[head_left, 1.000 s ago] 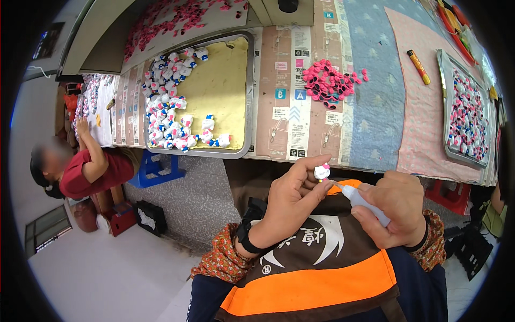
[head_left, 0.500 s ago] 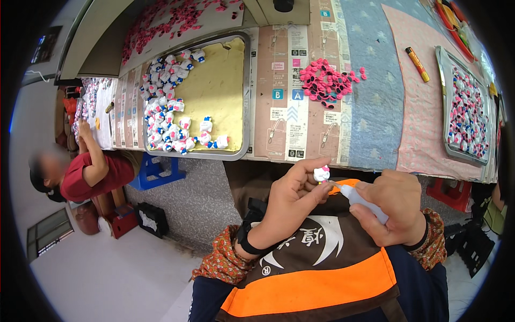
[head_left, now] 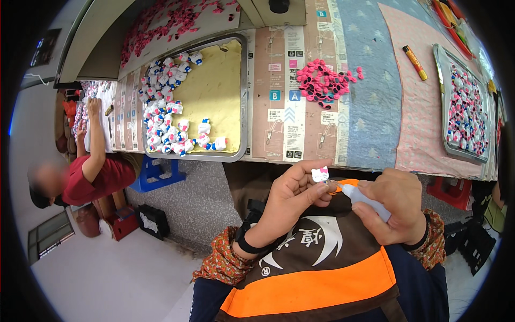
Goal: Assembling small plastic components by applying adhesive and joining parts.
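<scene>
While the left hand (head_left: 294,194) still pinches a small white cat-shaped figurine (head_left: 320,174) at chest height, the right hand (head_left: 394,206), fingers wrapped around a white orange-tipped glue bottle (head_left: 360,197), has brought its nozzle nearer, suggesting gluing is underway.

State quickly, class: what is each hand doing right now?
Left hand: closed, pinching a small white figure.
Right hand: closed around a glue bottle.
</scene>
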The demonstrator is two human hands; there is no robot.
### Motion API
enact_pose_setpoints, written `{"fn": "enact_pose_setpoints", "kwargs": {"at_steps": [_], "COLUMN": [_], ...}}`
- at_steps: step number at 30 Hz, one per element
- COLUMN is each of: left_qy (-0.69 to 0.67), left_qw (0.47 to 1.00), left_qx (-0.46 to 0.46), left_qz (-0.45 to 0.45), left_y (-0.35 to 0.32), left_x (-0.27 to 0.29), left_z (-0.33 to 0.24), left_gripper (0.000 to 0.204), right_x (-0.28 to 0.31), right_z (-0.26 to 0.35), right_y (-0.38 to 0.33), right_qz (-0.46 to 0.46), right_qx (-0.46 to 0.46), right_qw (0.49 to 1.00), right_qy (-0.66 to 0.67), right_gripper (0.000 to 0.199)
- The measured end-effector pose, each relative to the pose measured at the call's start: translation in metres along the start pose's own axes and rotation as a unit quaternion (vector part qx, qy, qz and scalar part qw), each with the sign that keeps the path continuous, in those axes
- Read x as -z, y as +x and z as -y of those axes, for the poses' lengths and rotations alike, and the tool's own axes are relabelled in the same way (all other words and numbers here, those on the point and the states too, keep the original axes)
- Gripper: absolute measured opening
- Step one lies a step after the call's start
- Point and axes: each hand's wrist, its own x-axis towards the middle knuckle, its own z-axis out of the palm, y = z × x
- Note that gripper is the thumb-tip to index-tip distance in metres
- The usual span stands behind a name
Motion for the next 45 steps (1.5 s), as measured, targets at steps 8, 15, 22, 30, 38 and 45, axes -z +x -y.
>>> {"fn": "enact_pose_setpoints", "kwargs": {"at_steps": [8, 15, 22, 30, 38, 45], "left_qy": [-0.04, -0.078, -0.064, -0.037, -0.036, -0.016], "left_qw": [0.999, 0.996, 0.997, 0.999, 0.999, 0.999], "left_qx": [0.019, 0.034, 0.033, 0.018, -0.017, -0.029], "left_qz": [0.006, 0.021, 0.013, 0.014, -0.001, 0.016], "left_y": [0.001, 0.004, 0.001, 0.004, 0.008, 0.006], "left_x": [0.001, 0.003, 0.002, 0.003, 0.01, 0.005], "left_z": [-0.002, -0.001, -0.005, -0.005, -0.006, -0.011], "left_gripper": [0.042, 0.045, 0.045, 0.042, 0.034, 0.033], "right_x": [0.009, 0.039, 0.06, 0.065, 0.048, -0.002], "right_z": [-0.003, -0.037, -0.099, -0.132, -0.069, -0.079], "right_y": [-0.005, 0.015, 0.035, 0.035, 0.037, 0.085], "right_qz": [-0.01, -0.211, -0.223, -0.171, -0.235, 0.014], "right_qx": [-0.024, -0.293, -0.228, -0.294, -0.055, -0.042], "right_qw": [1.0, 0.903, 0.93, 0.94, 0.946, 0.97], "right_qy": [-0.001, 0.233, 0.184, 0.032, -0.216, -0.24], "right_gripper": [0.028, 0.04, 0.043, 0.042, 0.031, 0.019]}}
